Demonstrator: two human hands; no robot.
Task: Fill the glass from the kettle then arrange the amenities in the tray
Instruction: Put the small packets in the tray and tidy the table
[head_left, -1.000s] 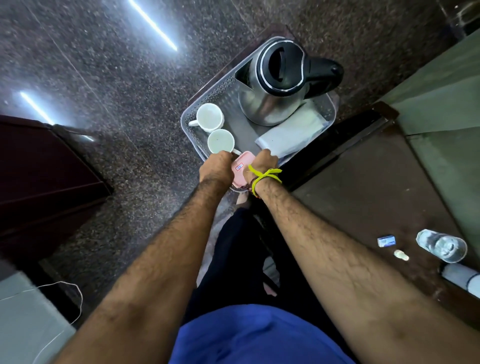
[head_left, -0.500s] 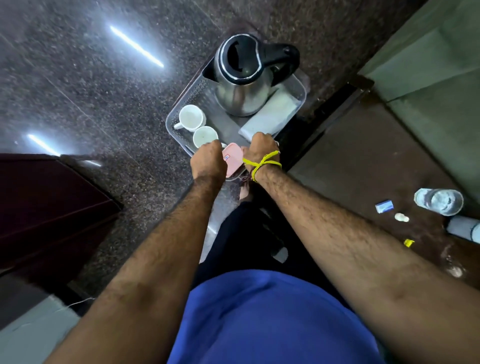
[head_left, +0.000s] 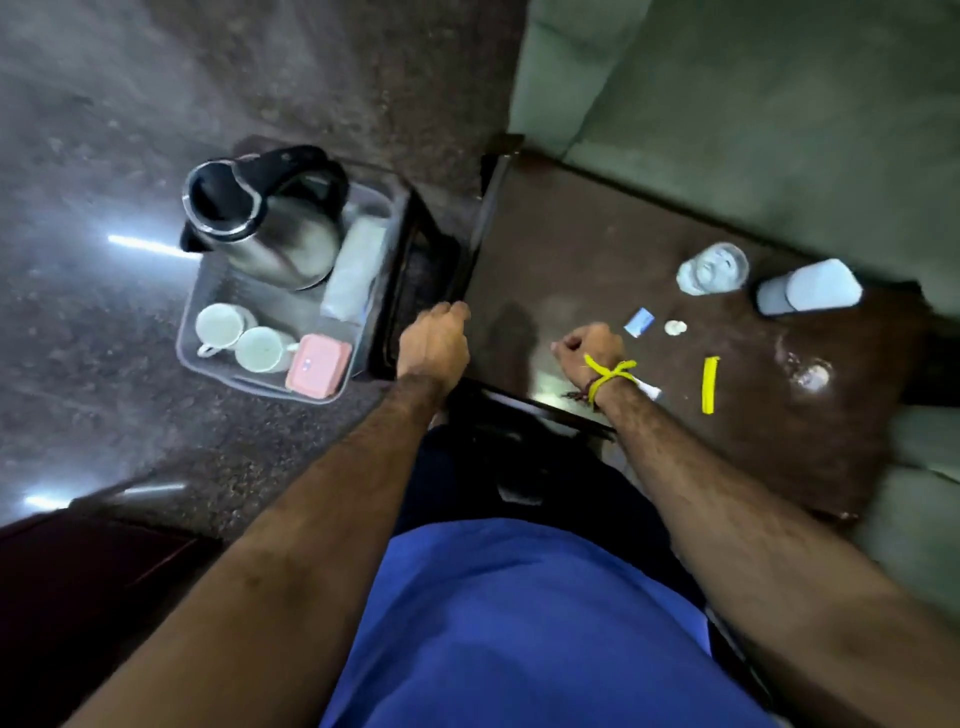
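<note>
A clear plastic tray (head_left: 208, 358) sits on the stone floor at the left. It holds a steel kettle (head_left: 270, 228) with a black lid, two white cups (head_left: 221, 325) (head_left: 262, 348), a pink box (head_left: 317, 366) and a white packet (head_left: 356, 273). Right of the tray, my left hand (head_left: 434, 343) hovers by the dark table's edge with curled fingers, holding nothing I can see. Over the table, my right hand (head_left: 589, 348) is also curled, just left of a blue sachet (head_left: 639, 321). A glass (head_left: 714, 270) stands farther right.
On the dark wooden table (head_left: 571, 249) lie a small white piece (head_left: 675, 327), a yellow sachet (head_left: 709, 384), a white bottle (head_left: 808, 286) on its side and a wet patch (head_left: 805, 371). A green cushion (head_left: 753, 104) borders the table behind.
Both hands have let go of the pink box, which now rests in the tray, and have moved right toward the table. My view has swung right.
</note>
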